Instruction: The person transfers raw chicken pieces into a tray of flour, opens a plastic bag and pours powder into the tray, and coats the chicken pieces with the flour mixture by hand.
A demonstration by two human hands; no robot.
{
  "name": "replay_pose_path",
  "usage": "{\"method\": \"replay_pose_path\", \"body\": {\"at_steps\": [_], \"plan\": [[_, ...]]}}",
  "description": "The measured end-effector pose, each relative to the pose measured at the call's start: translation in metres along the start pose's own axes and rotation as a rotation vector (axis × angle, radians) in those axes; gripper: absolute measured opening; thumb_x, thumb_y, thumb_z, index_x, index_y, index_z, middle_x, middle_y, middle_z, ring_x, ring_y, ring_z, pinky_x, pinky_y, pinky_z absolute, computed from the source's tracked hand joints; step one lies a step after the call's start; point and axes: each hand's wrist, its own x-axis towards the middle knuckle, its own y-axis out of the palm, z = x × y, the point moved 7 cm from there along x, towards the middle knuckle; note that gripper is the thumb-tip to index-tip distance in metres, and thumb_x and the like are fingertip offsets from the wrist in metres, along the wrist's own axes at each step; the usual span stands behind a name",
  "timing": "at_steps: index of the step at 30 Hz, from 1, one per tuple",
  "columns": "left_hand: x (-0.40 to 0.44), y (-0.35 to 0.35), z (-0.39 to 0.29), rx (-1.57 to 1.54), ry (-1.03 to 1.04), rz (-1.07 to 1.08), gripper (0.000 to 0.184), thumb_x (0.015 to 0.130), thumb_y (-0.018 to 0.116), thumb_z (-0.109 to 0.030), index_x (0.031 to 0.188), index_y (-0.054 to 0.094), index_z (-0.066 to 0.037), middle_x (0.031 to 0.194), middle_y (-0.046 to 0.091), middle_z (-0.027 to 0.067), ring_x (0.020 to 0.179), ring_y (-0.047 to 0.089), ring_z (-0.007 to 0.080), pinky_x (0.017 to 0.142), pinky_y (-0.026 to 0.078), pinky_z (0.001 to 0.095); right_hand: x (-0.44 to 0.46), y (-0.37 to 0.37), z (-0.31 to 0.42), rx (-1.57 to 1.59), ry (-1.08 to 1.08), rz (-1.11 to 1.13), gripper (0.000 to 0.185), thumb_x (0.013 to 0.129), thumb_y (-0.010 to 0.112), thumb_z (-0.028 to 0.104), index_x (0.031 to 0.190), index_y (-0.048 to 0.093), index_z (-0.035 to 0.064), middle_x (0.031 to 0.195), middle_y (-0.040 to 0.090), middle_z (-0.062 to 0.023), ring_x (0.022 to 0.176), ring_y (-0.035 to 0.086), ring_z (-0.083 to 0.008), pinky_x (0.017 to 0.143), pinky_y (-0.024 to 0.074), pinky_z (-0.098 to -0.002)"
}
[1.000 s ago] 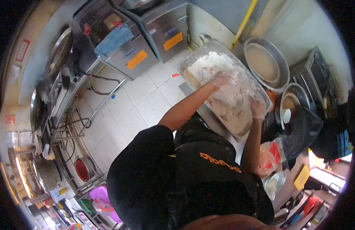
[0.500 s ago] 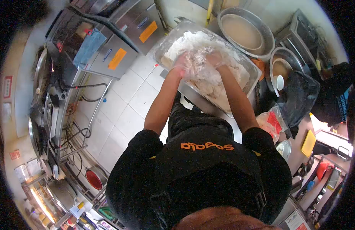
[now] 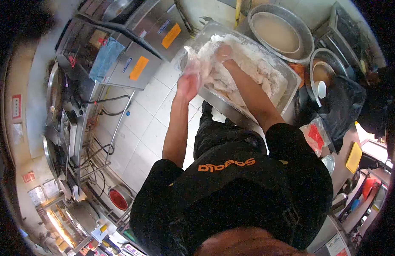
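A large metal tub (image 3: 296,81) stands in front of me, filled with white flour (image 3: 248,55) and several flour-coated pieces whose kind I cannot make out. My left hand (image 3: 190,84) is at the tub's left edge, closed around a pale, flour-coated piece (image 3: 195,62) that points upward and is smeared by motion. Over the flour near the far side is my right hand (image 3: 224,52). Its fingers are blurred and partly lost in the white flour, so their hold does not show.
Behind the tub stands a wide metal basin (image 3: 277,36) of cloudy liquid. To its right, a smaller basin (image 3: 323,72) holds a white cup (image 3: 320,89), with a black plastic bag (image 3: 340,111) beside it. Steel cabinets (image 3: 159,32) line the left. White floor tiles (image 3: 150,111) lie below.
My hands have moved apart from the tub's middle. The left has gone to the left edge with a floury piece; the right has moved farther away over the flour. The view has shifted slightly.
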Motion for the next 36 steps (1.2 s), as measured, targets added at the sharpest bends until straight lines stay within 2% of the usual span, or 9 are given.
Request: {"method": "replay_pose_path", "body": {"at_steps": [5,9,11,14,20,27,33,35,36], "plan": [[-0.012,-0.053,-0.024,0.037,0.003,-0.162,0.040,0.087,0.034,-0.029,0.122,0.033,-0.008,0.120,0.037,0.0136,0.114,0.034,0.0265,0.093,0.029,0.0433,0.004,0.010,-0.034,-0.103,-0.095,-0.089,0.027,0.068,0.051,0.032,0.071,0.064,0.0085,0.071,0.059,-0.0109,0.064,0.057,-0.0249,0.057,0.0446,-0.0376],[-0.030,-0.105,-0.036,0.364,0.175,-0.590,0.037,0.083,0.042,-0.021,0.116,0.038,-0.007,0.110,0.044,0.0111,0.104,0.041,0.0228,0.087,0.035,0.0377,-0.016,-0.018,-0.012,0.092,-0.279,0.182,0.048,0.069,0.052,0.041,0.101,0.052,0.0057,0.091,0.057,-0.0117,0.082,0.054,-0.0291,0.071,0.0433,-0.0399],[-0.024,-0.085,-0.038,0.509,0.213,-0.539,0.034,0.081,0.046,-0.021,0.112,0.042,-0.006,0.105,0.048,0.0090,0.097,0.045,0.0208,0.081,0.039,0.0350,-0.032,-0.039,-0.003,0.417,-0.248,0.159,0.063,0.070,0.050,0.049,0.117,0.043,0.0072,0.107,0.052,-0.0131,0.096,0.050,-0.0320,0.082,0.0393,-0.0426],[-0.005,-0.051,-0.033,0.773,0.189,-0.450,0.025,0.079,0.052,-0.022,0.098,0.051,-0.006,0.092,0.054,0.0051,0.084,0.051,0.0150,0.071,0.042,0.0297,-0.079,-0.119,0.038,0.187,-0.324,-0.173,0.078,0.069,0.043,0.060,0.127,0.028,0.0085,0.122,0.040,-0.0174,0.114,0.035,-0.0342,0.094,0.0242,-0.0469],[0.071,-0.045,-0.024,1.255,0.180,-0.410,0.036,0.071,0.062,-0.033,0.095,0.055,-0.007,0.080,0.061,0.0052,0.073,0.056,0.0156,0.068,0.043,0.0254,-0.118,-0.123,0.049,-0.023,-0.363,0.041,0.090,0.066,0.040,0.069,0.129,0.023,0.0069,0.131,0.023,-0.0193,0.120,0.022,-0.0371,0.098,0.0165,-0.0484],[0.118,-0.060,-0.009,1.508,0.338,-0.401,0.040,0.062,0.066,-0.029,0.096,0.056,-0.010,0.077,0.062,0.0093,0.071,0.060,0.0216,0.068,0.045,0.0305,-0.145,-0.158,0.045,0.233,-0.160,0.106,0.076,0.073,0.041,0.058,0.129,0.023,0.0098,0.131,0.027,-0.0166,0.122,0.020,-0.0341,0.099,0.0119,-0.0474],[0.105,0.006,-0.009,1.993,0.469,-0.632,0.027,0.067,0.055,-0.016,0.093,0.056,-0.020,0.066,0.061,0.0042,0.064,0.059,0.0223,0.063,0.041,0.0410,-0.189,-0.119,0.054,0.431,0.013,0.141,0.049,0.081,0.041,0.021,0.124,0.031,0.0005,0.126,0.032,-0.0207,0.119,0.029,-0.0308,0.097,0.0216,-0.0419],[0.116,-0.004,-0.002,1.850,0.409,-0.546,0.027,0.068,0.055,-0.018,0.095,0.052,-0.020,0.066,0.061,0.0018,0.070,0.059,0.0210,0.067,0.038,0.0410,-0.202,-0.122,0.056,0.327,-0.264,-0.154,0.046,0.081,0.041,0.017,0.122,0.032,-0.0005,0.125,0.031,-0.0239,0.118,0.030,-0.0317,0.096,0.0251,-0.0389],[0.116,0.000,0.000,1.824,0.402,-0.519,0.027,0.068,0.055,-0.018,0.095,0.051,-0.020,0.066,0.061,0.0014,0.073,0.059,0.0211,0.069,0.037,0.0410,-0.216,-0.097,0.048,0.295,-0.105,0.393,0.046,0.081,0.042,0.017,0.122,0.032,-0.0004,0.121,0.035,-0.0248,0.115,0.032,-0.0329,0.094,0.0264,-0.0390]]}}
